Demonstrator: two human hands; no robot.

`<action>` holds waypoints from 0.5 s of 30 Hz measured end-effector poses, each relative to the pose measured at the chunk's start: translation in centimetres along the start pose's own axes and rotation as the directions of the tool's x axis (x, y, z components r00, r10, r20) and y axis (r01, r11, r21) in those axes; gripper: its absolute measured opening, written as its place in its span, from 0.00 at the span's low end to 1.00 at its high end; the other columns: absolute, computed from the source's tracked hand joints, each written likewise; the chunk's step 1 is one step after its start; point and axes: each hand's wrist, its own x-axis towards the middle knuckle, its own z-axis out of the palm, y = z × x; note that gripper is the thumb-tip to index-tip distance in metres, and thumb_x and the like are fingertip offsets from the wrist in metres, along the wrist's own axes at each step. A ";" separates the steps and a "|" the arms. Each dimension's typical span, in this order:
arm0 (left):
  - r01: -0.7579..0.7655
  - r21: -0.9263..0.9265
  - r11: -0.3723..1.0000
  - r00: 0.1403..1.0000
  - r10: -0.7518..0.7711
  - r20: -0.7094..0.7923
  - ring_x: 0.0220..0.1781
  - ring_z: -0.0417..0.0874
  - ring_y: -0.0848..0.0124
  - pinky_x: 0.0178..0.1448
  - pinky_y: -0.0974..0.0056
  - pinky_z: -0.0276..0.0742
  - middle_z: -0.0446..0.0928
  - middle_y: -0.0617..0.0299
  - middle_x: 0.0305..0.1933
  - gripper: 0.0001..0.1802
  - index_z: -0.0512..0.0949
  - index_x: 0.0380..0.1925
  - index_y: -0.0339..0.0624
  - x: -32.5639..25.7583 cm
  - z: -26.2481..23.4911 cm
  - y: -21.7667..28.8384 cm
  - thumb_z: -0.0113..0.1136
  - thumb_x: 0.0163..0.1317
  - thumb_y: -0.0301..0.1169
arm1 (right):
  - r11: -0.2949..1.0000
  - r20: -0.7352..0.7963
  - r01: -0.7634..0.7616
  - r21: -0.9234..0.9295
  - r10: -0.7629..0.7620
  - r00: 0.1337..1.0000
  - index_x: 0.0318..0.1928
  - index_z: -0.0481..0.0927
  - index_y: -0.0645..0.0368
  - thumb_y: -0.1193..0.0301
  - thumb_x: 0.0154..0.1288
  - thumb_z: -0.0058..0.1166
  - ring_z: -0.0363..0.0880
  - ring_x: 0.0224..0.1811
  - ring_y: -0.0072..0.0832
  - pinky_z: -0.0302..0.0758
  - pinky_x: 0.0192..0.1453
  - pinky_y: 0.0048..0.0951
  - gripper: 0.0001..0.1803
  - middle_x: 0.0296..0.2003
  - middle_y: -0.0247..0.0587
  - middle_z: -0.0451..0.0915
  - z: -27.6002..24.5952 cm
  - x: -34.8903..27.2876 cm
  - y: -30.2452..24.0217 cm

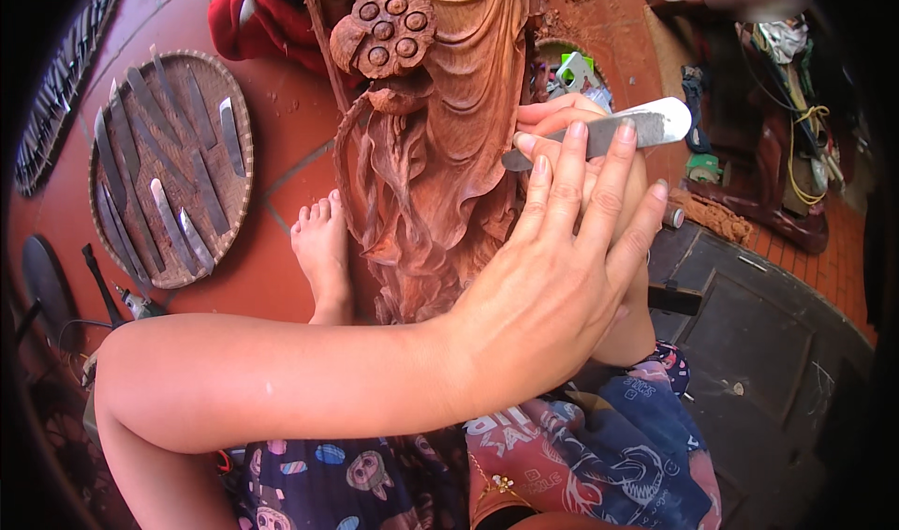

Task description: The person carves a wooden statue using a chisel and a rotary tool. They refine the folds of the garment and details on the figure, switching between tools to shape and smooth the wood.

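Note:
A flat grey metal carving blade with a rounded, bright tip lies slantwise beside the statue's right edge. My right hand grips it from behind, its palm mostly hidden. Across the front reaches my left hand, fingers stretched and spread, their tips resting on or just over the blade; its thumb is out of sight. Close to both hands stands a reddish-brown wooden carving with draped folds and a round lotus seed pod.
A round woven tray with several flat blades sits on the red tiles at left. A row of tools lies beyond it. My bare foot is beside the carving. A dark panelled board is at right, near wood shavings.

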 end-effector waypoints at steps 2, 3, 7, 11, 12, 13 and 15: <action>0.012 0.046 0.999 0.999 -0.014 0.044 0.77 0.53 0.20 0.78 0.31 0.53 0.50 0.20 0.77 0.38 0.63 0.73 0.28 -0.6 -0.4 1.0 0.55 0.66 0.38 | 0.988 -0.014 0.059 -0.142 -0.062 0.998 0.37 0.82 0.66 0.77 0.63 0.66 0.79 0.51 0.31 0.76 0.57 0.30 0.07 0.45 0.44 0.81 0.5 -0.7 -0.4; 0.022 0.071 0.997 0.997 -0.027 0.066 0.77 0.53 0.21 0.78 0.31 0.53 0.50 0.21 0.77 0.38 0.63 0.73 0.28 -0.9 -0.4 1.4 0.56 0.66 0.38 | 0.947 0.002 0.128 -0.295 -0.134 0.991 0.37 0.81 0.66 0.77 0.63 0.66 0.79 0.51 0.31 0.76 0.56 0.30 0.07 0.45 0.44 0.81 0.7 -1.0 -0.6; -0.024 0.039 0.999 0.999 0.022 0.046 0.76 0.54 0.21 0.78 0.29 0.53 0.50 0.21 0.77 0.38 0.64 0.73 0.28 -0.5 -0.2 -0.1 0.55 0.66 0.38 | 0.976 0.034 0.181 -0.119 -0.178 0.983 0.40 0.80 0.65 0.78 0.62 0.67 0.82 0.40 0.26 0.81 0.44 0.28 0.09 0.39 0.41 0.81 -0.3 0.5 1.0; -0.012 0.040 0.999 0.999 0.010 0.048 0.76 0.56 0.22 0.78 0.31 0.54 0.51 0.21 0.77 0.37 0.64 0.72 0.28 -0.8 -0.3 0.7 0.55 0.66 0.38 | 0.884 0.031 0.354 -0.305 -0.363 0.931 0.35 0.82 0.64 0.79 0.61 0.68 0.82 0.40 0.26 0.81 0.43 0.26 0.07 0.42 0.43 0.81 -0.1 0.0 1.6; -0.002 0.080 0.997 0.998 -0.003 0.064 0.76 0.57 0.22 0.78 0.32 0.55 0.51 0.21 0.77 0.37 0.64 0.72 0.28 -1.1 -0.3 1.2 0.55 0.66 0.38 | 0.859 0.074 0.353 -0.370 -0.351 0.933 0.35 0.82 0.64 0.78 0.61 0.69 0.82 0.39 0.25 0.81 0.41 0.25 0.07 0.43 0.43 0.82 -0.2 -0.3 1.1; -0.004 0.080 0.997 0.998 0.000 0.058 0.76 0.57 0.22 0.78 0.32 0.55 0.51 0.21 0.77 0.37 0.64 0.72 0.28 -1.0 0.0 1.0 0.55 0.66 0.38 | 0.907 0.068 0.304 -0.291 -0.298 0.952 0.35 0.82 0.63 0.77 0.61 0.69 0.82 0.40 0.26 0.81 0.40 0.25 0.07 0.43 0.43 0.82 -0.4 -0.2 1.0; -0.018 0.087 0.996 0.999 0.014 0.045 0.76 0.58 0.23 0.78 0.33 0.56 0.51 0.21 0.77 0.37 0.64 0.72 0.28 -0.5 0.2 0.1 0.54 0.65 0.37 | 0.955 0.067 0.248 -0.162 -0.240 0.968 0.34 0.82 0.63 0.76 0.61 0.69 0.82 0.40 0.25 0.80 0.39 0.25 0.07 0.43 0.43 0.82 -0.5 0.1 0.8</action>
